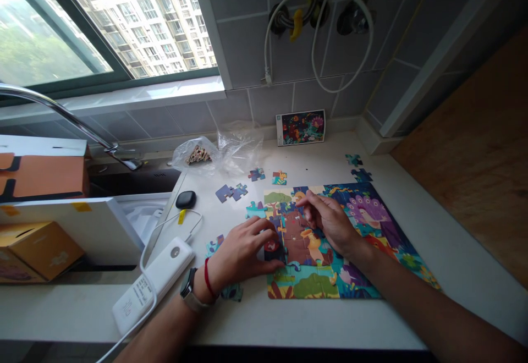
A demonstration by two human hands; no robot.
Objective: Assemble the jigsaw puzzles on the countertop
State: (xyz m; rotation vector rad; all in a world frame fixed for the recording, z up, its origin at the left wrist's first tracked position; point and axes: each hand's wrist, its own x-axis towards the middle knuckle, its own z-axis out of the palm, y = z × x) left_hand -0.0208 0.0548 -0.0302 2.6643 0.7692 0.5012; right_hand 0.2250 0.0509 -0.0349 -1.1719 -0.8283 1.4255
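My left hand has its thumb and fingers around a dark jigsaw piece with a red patch, at the left edge of the partly joined jigsaw puzzle. My right hand hovers over the puzzle's upper middle, its fingers curled together. Whether anything is between those fingertips is hidden. The joined part shows a brown bear and a purple peacock. A teal piece lies at the puzzle's left edge. More pieces lie partly behind my left hand.
Loose jigsaw pieces lie beyond the puzzle. A picture card leans on the wall. Clear plastic bags, a black oval object and a white power bank with a cable are leftward. Boxes stand by the sink.
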